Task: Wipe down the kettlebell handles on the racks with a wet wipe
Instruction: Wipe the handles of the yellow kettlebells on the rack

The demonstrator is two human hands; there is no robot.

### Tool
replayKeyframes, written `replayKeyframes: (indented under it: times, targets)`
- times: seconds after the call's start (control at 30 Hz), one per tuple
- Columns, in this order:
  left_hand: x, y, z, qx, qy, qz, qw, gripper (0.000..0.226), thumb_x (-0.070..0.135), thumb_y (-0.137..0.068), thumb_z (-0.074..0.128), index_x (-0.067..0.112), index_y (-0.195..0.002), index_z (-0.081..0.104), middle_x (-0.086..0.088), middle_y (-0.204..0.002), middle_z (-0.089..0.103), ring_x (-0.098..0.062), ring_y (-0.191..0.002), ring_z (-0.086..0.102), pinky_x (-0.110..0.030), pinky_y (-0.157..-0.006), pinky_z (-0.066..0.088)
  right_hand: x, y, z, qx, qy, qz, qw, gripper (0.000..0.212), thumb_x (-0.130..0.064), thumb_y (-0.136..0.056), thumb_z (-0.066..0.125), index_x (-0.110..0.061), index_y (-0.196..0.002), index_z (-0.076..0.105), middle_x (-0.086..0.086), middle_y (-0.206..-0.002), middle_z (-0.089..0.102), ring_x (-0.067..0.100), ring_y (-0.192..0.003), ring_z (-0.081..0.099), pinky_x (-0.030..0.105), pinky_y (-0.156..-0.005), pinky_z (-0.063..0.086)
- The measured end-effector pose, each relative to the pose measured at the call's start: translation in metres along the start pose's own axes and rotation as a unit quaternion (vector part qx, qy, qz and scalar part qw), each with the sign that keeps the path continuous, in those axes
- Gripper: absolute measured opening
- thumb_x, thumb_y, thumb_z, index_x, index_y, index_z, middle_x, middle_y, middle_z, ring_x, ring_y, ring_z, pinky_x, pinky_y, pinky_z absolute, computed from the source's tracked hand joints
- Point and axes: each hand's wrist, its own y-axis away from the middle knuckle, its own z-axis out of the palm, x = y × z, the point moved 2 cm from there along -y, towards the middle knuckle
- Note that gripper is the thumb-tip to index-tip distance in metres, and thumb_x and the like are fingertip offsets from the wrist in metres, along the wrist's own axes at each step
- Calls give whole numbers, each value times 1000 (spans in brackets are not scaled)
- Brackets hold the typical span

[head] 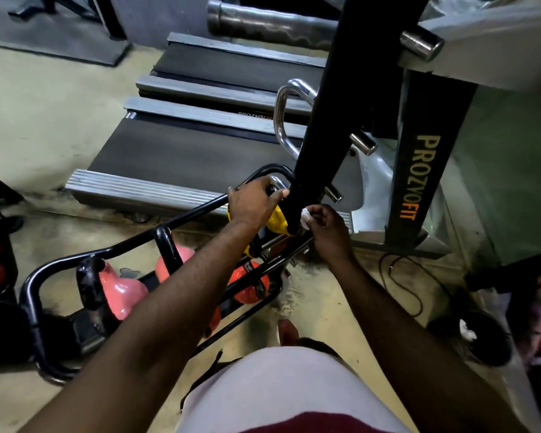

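A small white wet wipe (306, 215), soft and crumpled, is pinched in the bent fingers of the right hand (329, 227). The wipe is pressed against the low end of a thick black metal post (325, 120), just beside a round, shiny yellow kettlebell (278, 220). It cannot be told if the black part under the wipe belongs to the kettlebell or to the post.

The top of the yellow kettlebell is covered by the left hand (253, 202). Its fingers are curled tightly over the top, and what lies under them is hidden.

The yellow kettlebell is held at the far end of a low rack made of bent black metal tubes (200, 211). More kettlebells are kept lower down in the rack: two smooth pink ones (122, 292) with chipped black handles (88, 285), and a glossy orange-red one (251, 287) behind the left arm.

Short shiny silver pegs (422, 42) are fixed to the sides of the black post, and a curved silver bar (281, 120) is seen behind it.

Past the rack, treadmills with flat dark rubber belts (185, 154) and ridged grey metal edges are lined up. A grey treadmill arm (425, 176) at the right is printed with yellow and orange letters. Everything is set on a pale, rough floor (44, 120).
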Motion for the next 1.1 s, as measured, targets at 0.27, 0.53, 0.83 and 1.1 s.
replayKeyframes:
  times: [0.27,0.53,0.83,1.1]
  targets:
    - [3,80,0,80,217,74,970,27,24,-90,65,14,-114,72,-4,-108,72,-15,-101,65,-27,-92,49,10,52,-2,-26,-252,80,964,11,-6,-96,59,-15,-103,60,3,-94,68,13,-83,64,31,-74,52]
    - [-44,205,11,122,248,-34,960,18,12,-86,65,16,-100,76,3,-98,71,-4,-91,64,-14,-84,48,28,118,30,-163,-262,78,948,13,-15,-96,60,-14,-109,61,9,-107,67,25,-102,63,43,-92,51]
    - [-147,341,28,144,210,-171,952,18,7,-87,65,16,-98,75,6,-95,70,-2,-84,62,-12,-79,47,66,226,82,-253,-262,132,922,23,-12,-102,48,-7,-123,56,10,-120,60,19,-103,61,30,-72,57]
    - [-256,354,52,39,190,-203,960,25,9,-86,60,12,-106,74,-1,-107,74,-14,-99,68,-19,-85,47,102,268,158,-248,-251,165,921,25,1,-93,60,-13,-113,61,5,-104,65,15,-93,64,26,-80,57]
